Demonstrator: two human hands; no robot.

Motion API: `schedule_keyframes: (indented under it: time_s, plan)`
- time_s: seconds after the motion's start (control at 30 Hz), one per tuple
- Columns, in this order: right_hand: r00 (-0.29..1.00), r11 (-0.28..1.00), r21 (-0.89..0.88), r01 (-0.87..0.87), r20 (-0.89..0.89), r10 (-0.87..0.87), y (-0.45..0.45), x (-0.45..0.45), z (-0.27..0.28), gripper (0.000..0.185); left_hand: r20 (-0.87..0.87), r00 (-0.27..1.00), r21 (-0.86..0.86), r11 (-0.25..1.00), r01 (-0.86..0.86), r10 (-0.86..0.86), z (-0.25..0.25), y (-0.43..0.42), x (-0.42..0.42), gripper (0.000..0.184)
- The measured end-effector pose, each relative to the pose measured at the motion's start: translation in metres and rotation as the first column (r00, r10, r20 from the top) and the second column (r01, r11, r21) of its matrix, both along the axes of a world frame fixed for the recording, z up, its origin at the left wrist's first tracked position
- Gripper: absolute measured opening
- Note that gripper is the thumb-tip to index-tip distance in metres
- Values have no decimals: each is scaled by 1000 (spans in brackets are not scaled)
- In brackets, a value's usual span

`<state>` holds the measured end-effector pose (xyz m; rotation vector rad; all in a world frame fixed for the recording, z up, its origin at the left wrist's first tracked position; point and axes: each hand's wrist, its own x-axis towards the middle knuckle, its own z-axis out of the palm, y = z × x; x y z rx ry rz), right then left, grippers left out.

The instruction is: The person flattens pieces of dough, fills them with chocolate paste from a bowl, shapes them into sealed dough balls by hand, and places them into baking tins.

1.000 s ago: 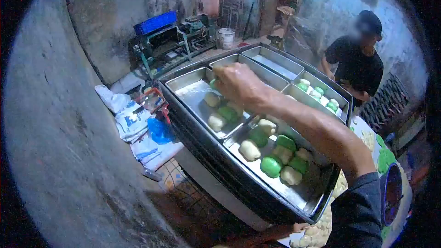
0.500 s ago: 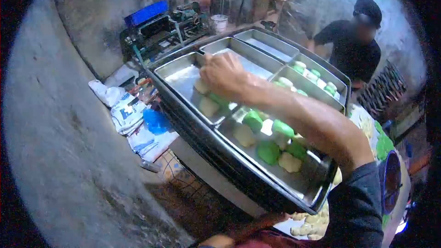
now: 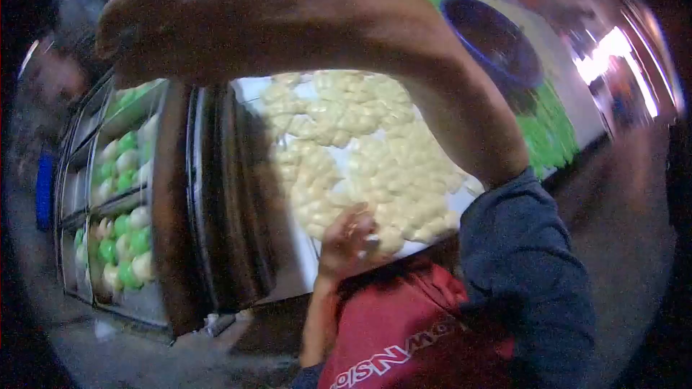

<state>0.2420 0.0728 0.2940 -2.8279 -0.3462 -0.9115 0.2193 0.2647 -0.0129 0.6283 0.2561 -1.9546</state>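
My left hand (image 3: 347, 239) is low over the pale dough pieces (image 3: 396, 180) at the near edge of the white table. Its fingers are bent and look apart, though motion smears them; I see nothing clearly held. My right hand (image 3: 151, 25) is large and close to the camera at upper left, above the stacked dark trays (image 3: 227, 194). Its fingers are blurred and mostly hidden behind the hand, so whether it holds anything does not show. Left of it, metal tins (image 3: 119, 205) contain green and white dough pieces (image 3: 126, 245).
At the table's far right stand a dark round basin with a blue rim (image 3: 533, 75) and a heap of green dough (image 3: 548, 130). A blue object (image 3: 45, 191) is at far left. My red apron (image 3: 404, 324) is against the table's near edge.
My view has swung right, from the tins to the table with pale dough. My right hand has left the dough in the tins; my left hand now shows over the table.
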Motion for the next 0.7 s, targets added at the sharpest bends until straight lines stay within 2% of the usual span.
schedule_keyframes:
  time_s: [0.03,0.07,0.1,0.13,0.17,0.2,0.23,0.27,0.3,0.37,0.4,0.43,0.5,0.57,0.6,0.7]
  plan:
    - [997,995,63,80,4,-81,-25,-54,-11,21,738,660,-217,975,36,140,32,-2,-25,35]
    - [989,981,124,147,13,-150,-44,-107,-21,22,836,541,-201,968,152,89,43,-18,-34,36]
    - [979,964,178,195,27,-203,-54,-155,-27,24,897,425,-245,938,244,123,35,-21,-36,37]
    - [876,814,328,478,-119,-467,-61,-211,-39,29,876,476,-238,932,274,84,39,-30,-46,37]
    - [703,570,426,702,-289,-650,-66,-269,-61,34,854,518,-229,928,295,47,44,-42,-57,37]
    - [623,465,517,719,-180,-761,-84,-323,-105,36,850,525,-236,918,318,36,40,-54,-68,37]
    - [489,342,487,804,-215,-845,-83,-373,-128,38,847,531,-240,910,337,27,36,-66,-80,37]
    - [243,2,493,870,-425,-872,-72,-414,-151,39,845,534,-245,905,349,23,32,-78,-92,37]
    - [104,-115,407,906,-478,-872,-64,-449,-184,39,890,447,-127,896,427,-87,41,-96,-99,38]
    - [-75,-319,300,899,-613,-787,-41,-493,-226,39,878,451,-57,900,432,-161,50,-124,-131,38]
    - [-111,-404,271,874,-698,-708,-28,-505,-239,38,888,432,-71,878,474,-161,50,-135,-142,38]
    - [-106,-388,312,867,-647,-755,-17,-524,-269,36,896,414,-88,852,517,-159,50,-148,-153,39]
    - [-117,-483,468,740,-618,-777,-8,-531,-287,31,912,383,-109,812,573,-148,49,-170,-176,39]
    - [-175,-481,501,719,-539,-824,-17,-539,-306,28,926,349,-107,790,603,-141,46,-192,-203,40]
    - [-204,-476,514,714,-498,-843,-21,-539,-307,26,941,308,-91,774,626,-139,42,-201,-210,39]
    - [-173,-407,559,723,-424,-889,-40,-530,-308,23,991,129,-72,699,712,-29,33,-232,-241,37]
